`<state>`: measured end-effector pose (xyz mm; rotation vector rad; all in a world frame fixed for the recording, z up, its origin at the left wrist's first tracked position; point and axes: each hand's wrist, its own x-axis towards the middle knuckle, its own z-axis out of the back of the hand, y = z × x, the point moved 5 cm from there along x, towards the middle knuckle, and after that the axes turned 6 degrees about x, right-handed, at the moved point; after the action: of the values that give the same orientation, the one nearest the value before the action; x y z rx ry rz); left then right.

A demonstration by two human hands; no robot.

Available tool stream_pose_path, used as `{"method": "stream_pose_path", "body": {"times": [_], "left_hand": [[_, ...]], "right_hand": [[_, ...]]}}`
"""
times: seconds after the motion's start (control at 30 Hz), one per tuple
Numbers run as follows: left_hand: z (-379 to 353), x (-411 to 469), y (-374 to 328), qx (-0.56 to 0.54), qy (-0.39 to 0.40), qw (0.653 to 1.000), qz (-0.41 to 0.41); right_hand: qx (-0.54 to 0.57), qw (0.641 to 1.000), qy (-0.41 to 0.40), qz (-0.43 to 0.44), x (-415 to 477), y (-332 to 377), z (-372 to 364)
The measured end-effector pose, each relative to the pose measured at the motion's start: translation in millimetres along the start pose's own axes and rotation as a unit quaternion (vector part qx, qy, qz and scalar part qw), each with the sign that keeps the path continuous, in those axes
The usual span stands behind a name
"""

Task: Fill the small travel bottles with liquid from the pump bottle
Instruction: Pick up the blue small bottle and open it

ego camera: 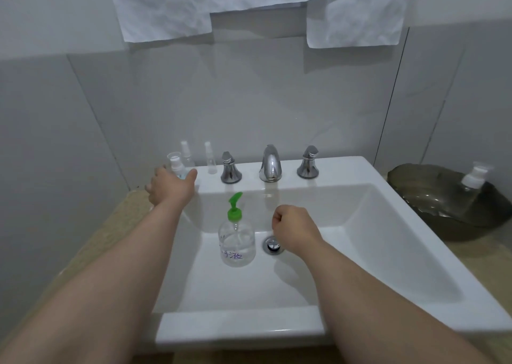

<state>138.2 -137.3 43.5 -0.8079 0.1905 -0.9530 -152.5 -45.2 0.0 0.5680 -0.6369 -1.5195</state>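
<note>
A clear pump bottle (237, 243) with a green pump head stands upright in the white sink (374, 253), left of the drain. Three small travel bottles stand on the sink's back left rim. The nearest one (175, 164) has a clear cap and blue liquid at its base. My left hand (169, 187) reaches around its lower part, thumb on the right and fingers on the left, spread; whether they touch it I cannot tell. Two clear spray bottles (186, 154) (210, 158) stand behind it. My right hand (293, 229) hovers over the drain as a fist, holding nothing.
A chrome faucet (270, 164) with two handles (230, 168) (308, 162) lines the back rim. The drain (273, 245) sits mid-basin. A dark plastic basin (432, 197) with a white-capped bottle (474, 177) rests on the counter at right. Paper sheets (166, 9) hang on the wall.
</note>
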Motion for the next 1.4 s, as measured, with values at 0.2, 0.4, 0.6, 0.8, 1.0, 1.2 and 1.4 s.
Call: {"method": "stream_pose_path", "body": {"times": [0.2,0.4,0.6,0.8,1.0,1.2,1.4], "left_hand": [[-8,5,6,0.02,-0.031,0.999,-0.025],[32,-56,-15,-0.047,-0.087,0.983,-0.156],[56,-155,-31,-0.125,0.083,0.969,-0.194],[23,-217,-36,-0.058,0.285,0.929,-0.229],[-6,-231,-69,-0.022,0.327,0.891,-0.315],[-25,-229,-64,-0.124,0.353,0.892,-0.253],[-32,-221,-54,-0.146,0.357,0.89,-0.242]], "right_hand": [[0.008,1.0,-0.014,-0.005,5,1,5],[0.016,0.998,-0.014,-0.062,6,-8,8],[0.115,0.985,-0.024,-0.124,1,-23,16],[0.406,0.872,0.064,-0.267,-30,-21,37],[0.4,0.847,0.208,-0.28,-58,-43,46],[0.429,0.835,0.161,-0.306,-63,-55,43],[0.434,0.84,0.153,-0.289,-57,-52,39]]}}
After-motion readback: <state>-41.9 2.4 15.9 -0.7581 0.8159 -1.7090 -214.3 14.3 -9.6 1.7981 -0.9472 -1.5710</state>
